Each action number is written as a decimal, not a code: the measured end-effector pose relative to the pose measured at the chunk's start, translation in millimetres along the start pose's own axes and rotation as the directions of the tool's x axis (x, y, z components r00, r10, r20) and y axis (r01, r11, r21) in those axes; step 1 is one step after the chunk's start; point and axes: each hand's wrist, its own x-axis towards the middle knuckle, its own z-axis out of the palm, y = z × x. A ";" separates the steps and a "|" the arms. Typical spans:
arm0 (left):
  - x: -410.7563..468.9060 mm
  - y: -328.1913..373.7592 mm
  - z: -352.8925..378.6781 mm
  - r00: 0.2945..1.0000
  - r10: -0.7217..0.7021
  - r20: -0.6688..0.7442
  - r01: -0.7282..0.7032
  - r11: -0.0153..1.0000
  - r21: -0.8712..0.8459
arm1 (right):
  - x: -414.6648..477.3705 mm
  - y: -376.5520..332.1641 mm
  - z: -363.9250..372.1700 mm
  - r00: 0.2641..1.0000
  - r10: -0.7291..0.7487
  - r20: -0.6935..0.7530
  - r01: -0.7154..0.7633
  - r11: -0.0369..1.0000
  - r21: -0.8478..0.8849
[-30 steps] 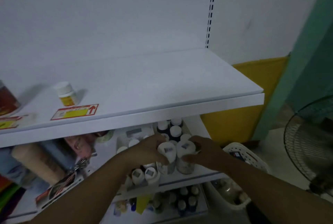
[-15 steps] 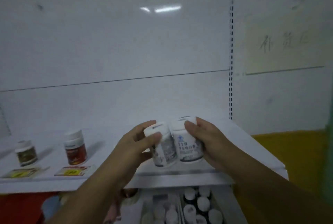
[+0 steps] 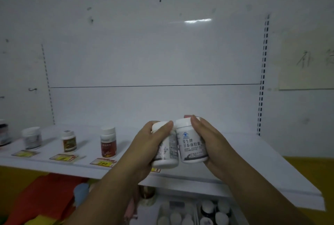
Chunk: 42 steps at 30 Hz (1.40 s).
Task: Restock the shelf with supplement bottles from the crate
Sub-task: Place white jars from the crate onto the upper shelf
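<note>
place: shop | slotted retail shelf (image 3: 235, 152) | price tags (image 3: 103, 162) under bottles (image 3: 108, 141)

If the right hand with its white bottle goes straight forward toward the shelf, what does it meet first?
The way looks free: the right hand and its white bottle face a bare stretch of the shelf, then probably the white back panel. Depth is hard to judge.

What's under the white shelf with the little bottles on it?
Under the white shelf sit white-capped bottles and dark bottles on a lower level. The person's arms and the shelf hide most of what is there.
</note>
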 end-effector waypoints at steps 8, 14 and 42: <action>-19.0 25.5 -57.2 0.996 0.021 -0.085 -0.011 0.993 0.114 | 32.1 14.3 40.8 0.996 0.002 0.085 0.007 0.994 -0.112; -39.7 51.5 -124.2 0.985 0.018 -0.170 0.025 0.968 0.251 | 52.5 25.4 93.2 0.974 0.047 0.220 -0.015 0.989 -0.145; -2.2 96.0 -469.1 0.965 0.140 -0.223 -0.016 0.877 0.481 | 204.8 94.2 374.0 0.952 0.164 0.259 0.035 0.780 -0.625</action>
